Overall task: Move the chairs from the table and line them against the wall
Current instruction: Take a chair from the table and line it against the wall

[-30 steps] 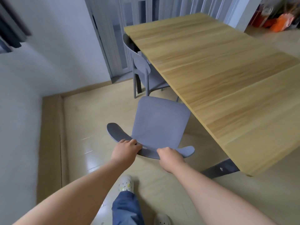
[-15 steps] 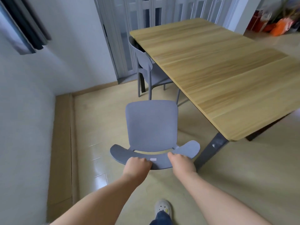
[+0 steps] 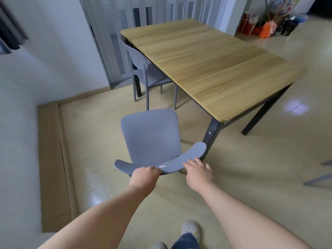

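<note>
A grey plastic chair point(image 3: 150, 135) stands on the floor clear of the wooden table point(image 3: 212, 63), its curved backrest nearest me. My left hand point(image 3: 144, 176) grips the backrest left of its middle. My right hand point(image 3: 196, 170) rests on the backrest's right part, fingers curled over the top edge. A second grey chair point(image 3: 143, 69) is tucked under the table's left side near the folding door. The white wall point(image 3: 19, 108) runs along the left.
A low wooden skirting ledge point(image 3: 50, 159) runs along the wall's foot. The table's black legs point(image 3: 212, 135) stand just right of the held chair. Grey chair legs point(image 3: 321, 175) show at the right edge. Bags and clutter point(image 3: 265, 27) sit far right. My shoes point(image 3: 190, 230) are below.
The chair has come out from under the table edge toward me and turned, with both hands on its backrest. I have stepped back, so more of the table and floor shows.
</note>
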The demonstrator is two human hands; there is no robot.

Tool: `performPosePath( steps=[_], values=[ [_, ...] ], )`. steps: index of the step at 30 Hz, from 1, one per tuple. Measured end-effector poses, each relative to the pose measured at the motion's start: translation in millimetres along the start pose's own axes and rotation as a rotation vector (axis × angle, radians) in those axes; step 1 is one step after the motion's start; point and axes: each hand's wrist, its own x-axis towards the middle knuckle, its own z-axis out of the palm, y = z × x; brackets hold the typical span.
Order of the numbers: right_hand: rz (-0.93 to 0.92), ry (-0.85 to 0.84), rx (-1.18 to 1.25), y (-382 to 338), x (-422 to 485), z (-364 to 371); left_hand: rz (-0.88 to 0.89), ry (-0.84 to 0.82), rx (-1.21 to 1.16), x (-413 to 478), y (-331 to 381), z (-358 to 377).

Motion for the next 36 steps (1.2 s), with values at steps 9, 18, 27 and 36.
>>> performPosePath(
  steps=[9, 18, 27, 36],
  values=[
    [0.028, -0.002, 0.023, -11.0, 12.6, -12.0, -0.078, 0.037, -0.344, 1.1, -21.4, -13.1],
    [0.51, -0.283, 1.341, -51.0, 37.9, 12.0, -0.153, -0.065, -0.491, -4.2, -24.5, -19.1],
    [0.731, -0.14, 1.68, -69.0, 40.6, 30.1, -0.1, -0.239, -0.542, -2.8, -36.5, -38.6],
    [0.74, 0.097, 1.519, 34.0, 8.5, 7.5, 0.048, -0.373, -0.613, 10.4, 52.9, -25.6]
  ],
)
